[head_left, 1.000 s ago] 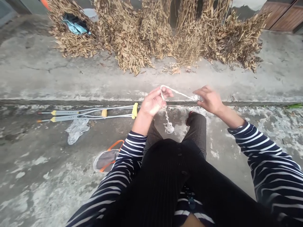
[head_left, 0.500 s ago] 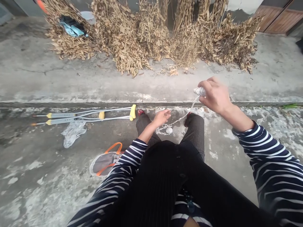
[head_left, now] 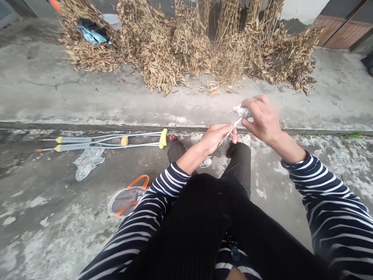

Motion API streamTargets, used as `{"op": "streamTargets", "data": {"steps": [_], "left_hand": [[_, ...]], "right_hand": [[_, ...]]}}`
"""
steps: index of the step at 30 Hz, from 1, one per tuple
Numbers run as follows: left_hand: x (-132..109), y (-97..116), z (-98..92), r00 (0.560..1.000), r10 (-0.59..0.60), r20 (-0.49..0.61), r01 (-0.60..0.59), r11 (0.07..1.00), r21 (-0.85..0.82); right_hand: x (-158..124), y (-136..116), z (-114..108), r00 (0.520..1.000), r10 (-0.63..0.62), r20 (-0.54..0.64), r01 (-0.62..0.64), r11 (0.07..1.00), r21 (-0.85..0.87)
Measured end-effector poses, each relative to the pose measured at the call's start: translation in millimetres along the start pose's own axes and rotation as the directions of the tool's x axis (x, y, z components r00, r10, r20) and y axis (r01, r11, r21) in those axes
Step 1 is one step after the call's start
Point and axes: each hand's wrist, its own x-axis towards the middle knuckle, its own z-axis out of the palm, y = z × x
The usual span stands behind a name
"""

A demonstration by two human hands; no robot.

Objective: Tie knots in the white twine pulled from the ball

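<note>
The right hand [head_left: 264, 118] covers most of the white bundle [head_left: 241, 111]; the left hand [head_left: 217, 137] hides part of the cord [head_left: 234, 126].

Cord [head_left: 232, 129]: white twisted fibre, matt. Crutches [head_left: 101, 142]: smooth metal, yellow plastic grips. Ground [head_left: 52, 217]: rough concrete.

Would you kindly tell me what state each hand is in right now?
Left hand: closed, pinching the white cord.
Right hand: closed around a small white roll at the cord's upper end.
</note>
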Motion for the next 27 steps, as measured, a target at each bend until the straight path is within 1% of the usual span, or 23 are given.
{"op": "streamTargets", "data": {"steps": [2, 4, 7, 9, 11, 13, 15, 16, 18, 20, 22, 23, 24, 25, 26, 27], "left_hand": [[-3, 2, -5.6, 0.995, -0.079, 0.057, 0.085, 0.99, -0.109], [-5, -3, -11.2, 0.986, -0.148, 0.08, 0.16, 0.972, -0.173], [-8, -13, -16.3, 0.962, -0.254, 0.1, 0.268, 0.951, -0.157], [-12, -18, -17.0, 0.959, -0.276, 0.06, 0.281, 0.953, -0.115], [-14, -19, -16.2, 0.976, -0.217, -0.009, 0.216, 0.972, -0.089], [-15, -17, -14.5, 0.993, -0.102, -0.066, 0.099, 0.994, -0.045], [-14, -16, -12.9, 0.993, 0.007, -0.116, 0.0, 0.998, 0.067], [-12, -16, -12.6, 0.987, 0.048, -0.156, -0.023, 0.987, 0.157], [-11, -16, -13.8, 0.957, 0.126, -0.263, -0.018, 0.925, 0.38], [-11, -15, -18.5, 0.911, 0.237, -0.338, 0.007, 0.81, 0.586], [-12, -11, -26.4, 0.871, 0.365, -0.329, -0.017, 0.692, 0.722], [-14, -7, -30.9, 0.857, 0.413, -0.308, -0.042, 0.652, 0.757], [-15, -4, -35.1, 0.851, 0.436, -0.293, -0.059, 0.633, 0.772], [-16, 0, -38.6, 0.859, 0.423, -0.289, -0.06, 0.643, 0.763], [-18, 4, -40.9, 0.879, 0.373, -0.297, -0.046, 0.686, 0.726], [-20, 7, -42.0, 0.908, 0.29, -0.302, -0.021, 0.752, 0.659]], "right_hand": [[-1, 0, 3, 1.0, -0.008, -0.014, 0.008, 1.0, 0.011], [-1, 2, 7, 0.999, -0.017, -0.039, 0.018, 1.0, 0.023], [0, 8, 11, 0.993, -0.028, -0.111, 0.033, 0.999, 0.036], [1, 11, 13, 0.987, -0.025, -0.156, 0.031, 0.999, 0.038], [2, 12, 12, 0.984, -0.008, -0.177, 0.015, 0.999, 0.037], [2, 10, 10, 0.984, 0.007, -0.176, -0.001, 0.999, 0.035], [3, 8, 8, 0.986, 0.021, -0.163, -0.016, 0.999, 0.035], [3, 7, 8, 0.988, 0.028, -0.154, -0.022, 0.999, 0.041], [4, 6, 7, 0.989, 0.039, -0.142, -0.032, 0.998, 0.053], [4, 7, 7, 0.989, 0.032, -0.147, -0.025, 0.999, 0.047], [4, 8, 8, 0.985, 0.007, -0.173, -0.003, 1.0, 0.02], [3, 8, 8, 0.983, -0.009, -0.181, 0.01, 1.0, 0.007], [3, 8, 8, 0.983, -0.02, -0.185, 0.02, 1.0, -0.002], [2, 8, 8, 0.983, -0.025, -0.185, 0.024, 1.0, -0.007], [2, 7, 8, 0.983, -0.025, -0.182, 0.024, 1.0, -0.009], [2, 7, 8, 0.984, -0.022, -0.178, 0.021, 1.0, -0.008]]}}
